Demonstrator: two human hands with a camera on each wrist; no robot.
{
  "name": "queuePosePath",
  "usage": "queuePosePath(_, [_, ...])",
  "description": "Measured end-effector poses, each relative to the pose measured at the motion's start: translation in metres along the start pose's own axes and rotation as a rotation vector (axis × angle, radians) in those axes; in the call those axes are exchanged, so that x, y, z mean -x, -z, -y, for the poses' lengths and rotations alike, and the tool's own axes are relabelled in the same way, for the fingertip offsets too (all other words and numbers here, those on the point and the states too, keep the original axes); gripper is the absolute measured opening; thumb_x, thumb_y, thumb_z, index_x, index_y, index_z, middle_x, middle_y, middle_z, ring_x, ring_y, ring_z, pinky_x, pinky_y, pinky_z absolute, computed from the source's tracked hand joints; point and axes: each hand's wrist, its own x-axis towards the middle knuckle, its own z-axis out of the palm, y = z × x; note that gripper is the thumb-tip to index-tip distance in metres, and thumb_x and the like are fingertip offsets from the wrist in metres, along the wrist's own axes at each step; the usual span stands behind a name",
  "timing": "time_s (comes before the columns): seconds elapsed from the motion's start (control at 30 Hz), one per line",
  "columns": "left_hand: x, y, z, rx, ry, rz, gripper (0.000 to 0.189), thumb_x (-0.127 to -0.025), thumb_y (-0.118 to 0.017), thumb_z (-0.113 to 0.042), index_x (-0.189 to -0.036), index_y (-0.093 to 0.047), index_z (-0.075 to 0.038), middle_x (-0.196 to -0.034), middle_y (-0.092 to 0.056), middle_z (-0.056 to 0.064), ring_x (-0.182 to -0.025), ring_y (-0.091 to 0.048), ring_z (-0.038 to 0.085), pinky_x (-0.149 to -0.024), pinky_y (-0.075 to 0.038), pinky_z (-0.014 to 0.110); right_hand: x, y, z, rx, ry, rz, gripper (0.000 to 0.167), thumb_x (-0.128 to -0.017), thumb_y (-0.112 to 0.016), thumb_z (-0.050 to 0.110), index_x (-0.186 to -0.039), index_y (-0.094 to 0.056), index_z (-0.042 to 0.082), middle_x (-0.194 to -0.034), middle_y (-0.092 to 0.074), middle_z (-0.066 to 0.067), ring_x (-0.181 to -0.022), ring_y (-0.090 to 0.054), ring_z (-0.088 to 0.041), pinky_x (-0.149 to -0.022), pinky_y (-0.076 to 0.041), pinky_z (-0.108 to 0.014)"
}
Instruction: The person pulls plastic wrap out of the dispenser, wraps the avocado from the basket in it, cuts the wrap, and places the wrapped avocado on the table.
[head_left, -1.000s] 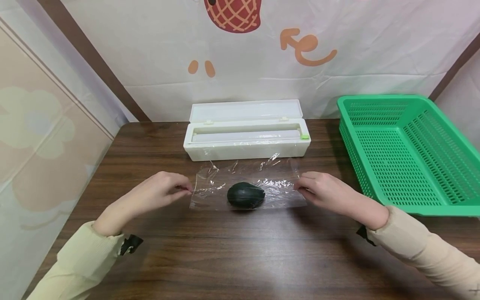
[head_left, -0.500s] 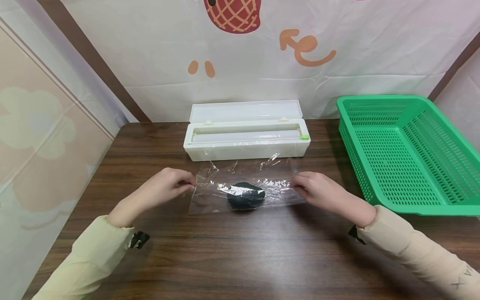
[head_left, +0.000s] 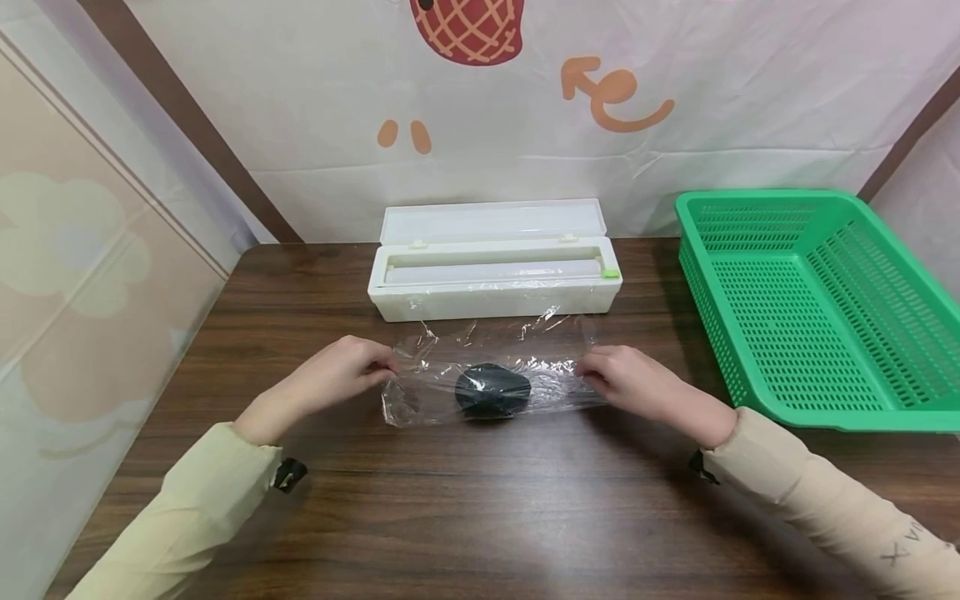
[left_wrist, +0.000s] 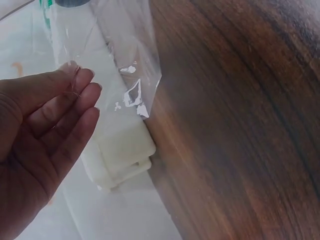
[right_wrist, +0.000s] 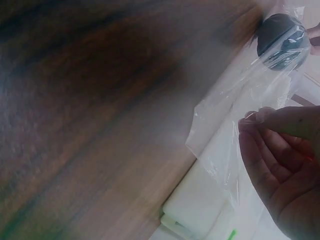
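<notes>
A dark green, avocado-shaped fruit (head_left: pixel 491 392) lies on its side on the table, beneath a sheet of clear plastic wrap (head_left: pixel 426 398). My left hand (head_left: pixel 341 377) pinches the wrap's left edge between thumb and fingertips, as the left wrist view also shows at the plastic film (left_wrist: pixel 131 75). On the opposite side, my right hand (head_left: pixel 636 385) pinches the right edge. The wrap is drawn over the fruit between both hands, with its loose lower corners hanging below the fingers. In the right wrist view the film (right_wrist: pixel 220 105) stretches across the fruit (right_wrist: pixel 284 42).
Behind the wrap stands a white dispenser box (head_left: pixel 495 305), lid raised, with a roll inside and a green slider (head_left: pixel 610 274) at its right end. A green plastic basket (head_left: pixel 705 308) sits at the right. A printed cloth (head_left: pixel 315 100) hangs behind the wooden table (head_left: pixel 480 517).
Both hands have come slightly inward, the left also rising a little. The wrap's near edge has drawn over the fruit, and its lower left corner now crumples. Fruit, box and basket stay put.
</notes>
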Motion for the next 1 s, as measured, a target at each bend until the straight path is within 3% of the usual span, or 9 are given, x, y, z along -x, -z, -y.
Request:
queuePosePath(0.57, [-0.003, -0.015, 0.006, 0.0, 0.027, 0.111, 0.005, -0.081, -0.066, -0.01, -0.077, -0.068, -0.008, -0.075, -0.066, -0.005, -0.066, -0.056, 0.004, -0.059, -0.048, 0.026, -0.003, -0.006, -0.004, 0.017, -0.026, 0.09, 0.005, -0.081, -0.064, 0.001, -0.082, -0.066, 0.005, -0.077, -0.063, -0.002, -0.07, -0.062, -0.013, -0.062, -0.051, -0.029])
queuePosePath(0.87, [-0.003, -0.017, 0.005, 0.006, 0.023, 0.125, 0.005, -0.081, -0.067, -0.009, -0.077, -0.068, -0.013, -0.073, -0.064, -0.008, -0.063, -0.053, 0.002, -0.058, -0.047, 0.026, -0.001, -0.002, -0.006, 0.032, -0.091, 0.116, 0.017, -0.08, -0.058, -0.007, -0.088, -0.068, 0.003, -0.081, -0.065, -0.005, -0.075, -0.064, -0.016, -0.065, -0.053, -0.031])
queuePosePath(1.0, [-0.002, -0.015, 0.006, 0.006, 0.018, 0.111, 0.004, -0.082, -0.066, -0.01, -0.082, -0.069, -0.01, -0.076, -0.066, -0.006, -0.067, -0.057, 0.004, -0.062, -0.049, 0.029, -0.001, 0.003, -0.006, 0.032, -0.128, 0.079, 0.015, -0.079, -0.06, -0.006, -0.09, -0.068, 0.001, -0.079, -0.064, -0.005, -0.076, -0.064, -0.019, -0.066, -0.052, -0.033])
